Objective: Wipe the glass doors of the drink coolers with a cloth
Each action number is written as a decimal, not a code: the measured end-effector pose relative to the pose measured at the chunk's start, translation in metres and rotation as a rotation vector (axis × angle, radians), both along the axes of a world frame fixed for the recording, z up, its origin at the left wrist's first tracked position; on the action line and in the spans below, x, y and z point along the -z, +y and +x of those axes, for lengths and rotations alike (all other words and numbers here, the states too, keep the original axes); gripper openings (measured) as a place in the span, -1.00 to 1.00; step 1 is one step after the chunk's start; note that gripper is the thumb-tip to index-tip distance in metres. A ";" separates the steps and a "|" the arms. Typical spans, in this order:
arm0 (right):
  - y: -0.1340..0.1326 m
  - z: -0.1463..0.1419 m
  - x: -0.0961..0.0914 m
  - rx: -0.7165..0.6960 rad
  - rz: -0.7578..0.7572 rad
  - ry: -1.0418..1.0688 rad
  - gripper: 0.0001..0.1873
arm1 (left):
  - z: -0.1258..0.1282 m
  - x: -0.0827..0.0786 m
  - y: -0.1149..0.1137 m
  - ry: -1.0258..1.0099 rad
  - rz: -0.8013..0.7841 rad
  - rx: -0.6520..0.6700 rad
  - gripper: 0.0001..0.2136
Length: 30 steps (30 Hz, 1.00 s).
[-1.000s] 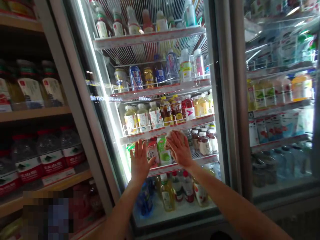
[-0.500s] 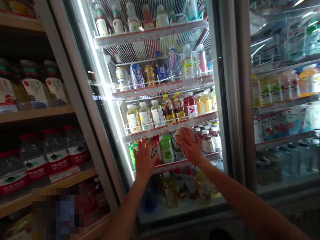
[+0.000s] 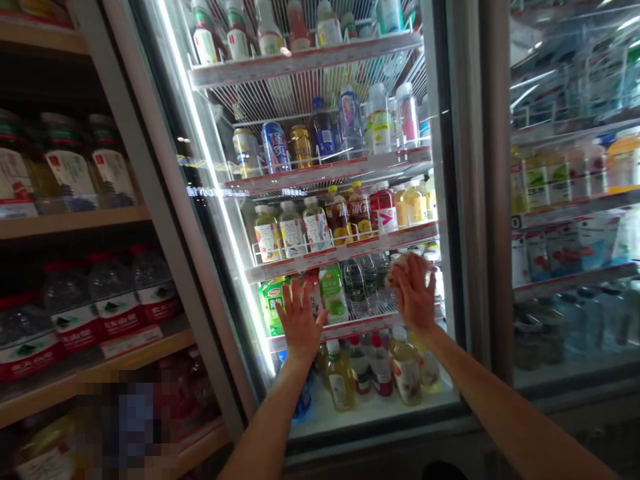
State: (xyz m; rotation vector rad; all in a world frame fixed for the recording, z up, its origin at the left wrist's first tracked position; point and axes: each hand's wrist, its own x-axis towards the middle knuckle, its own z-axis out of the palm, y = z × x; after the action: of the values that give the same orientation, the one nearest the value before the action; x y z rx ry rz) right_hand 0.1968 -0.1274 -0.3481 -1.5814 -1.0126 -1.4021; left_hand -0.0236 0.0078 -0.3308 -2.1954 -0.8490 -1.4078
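Observation:
A lit drinks cooler with a glass door (image 3: 215, 213) fills the middle of the head view, reflections showing on the glass. My left hand (image 3: 303, 317) has its fingers spread in front of the fourth shelf, apparently flat on the glass, over a green bottle and a red one. My right hand (image 3: 416, 293) presses a crumpled pale cloth (image 3: 395, 272) on the glass farther right. Behind the cloth, bottles with dark caps are partly hidden. Between the two hands stand a light green bottle (image 3: 333, 292) and clear dark-labelled bottles (image 3: 355, 287).
Wooden shelves (image 3: 75, 223) with red-capped water bottles (image 3: 113, 287) stand at the left. A metal door frame (image 3: 483, 200) parts this cooler from another stocked cooler (image 3: 575, 267) on the right. Several bottles (image 3: 340, 380) stand on the cooler floor.
My right hand has moved right along the glass with the cloth, uncovering the clear bottles. My left hand has shifted slightly right and stays spread. The view has tilted a little.

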 end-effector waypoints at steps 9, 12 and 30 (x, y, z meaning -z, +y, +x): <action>0.008 -0.023 0.024 -0.095 -0.199 -0.169 -0.49 | -0.003 0.006 0.000 0.001 0.039 0.009 -0.37; -0.009 0.003 0.023 0.001 -0.069 -0.005 -0.50 | -0.004 0.012 0.001 0.007 0.061 0.015 -0.37; 0.011 -0.012 -0.022 0.031 0.104 0.104 -0.45 | -0.012 0.022 0.001 0.053 0.086 0.028 -0.37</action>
State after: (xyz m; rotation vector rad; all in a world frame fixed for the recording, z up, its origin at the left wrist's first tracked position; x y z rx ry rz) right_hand 0.1850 -0.1166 -0.3259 -1.5818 -0.8440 -1.3565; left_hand -0.0358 0.0089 -0.3527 -2.1781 -0.7287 -1.3669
